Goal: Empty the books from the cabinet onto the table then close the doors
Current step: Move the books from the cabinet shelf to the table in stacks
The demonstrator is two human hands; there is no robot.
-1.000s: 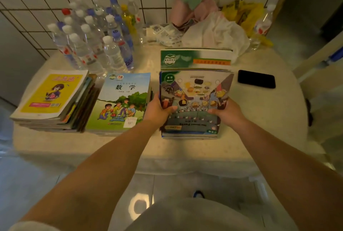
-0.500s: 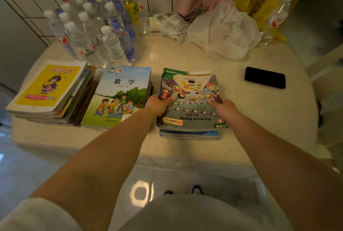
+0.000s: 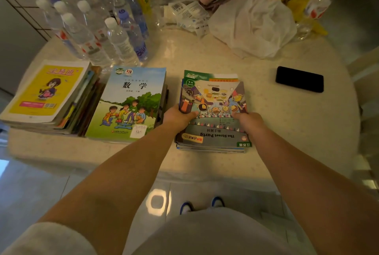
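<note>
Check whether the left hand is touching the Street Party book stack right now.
Touching. The head view shows the left hand gripping the left edge of the Street Party book stack, thumb lying across the top cover.

Both hands meet on one stack of books (image 3: 213, 111) lying on the counter (image 3: 287, 131): the left hand (image 3: 177, 116) at its left edge, the right hand (image 3: 249, 121) at its right. Just left of the left hand lies a second stack (image 3: 131, 103), and further left a third stack (image 3: 47, 92). Beyond the left hand stand bottles (image 3: 98, 27). Right of the right hand, apart from it, lies a phone (image 3: 299, 79); beyond it sit bags (image 3: 254, 23).
</note>
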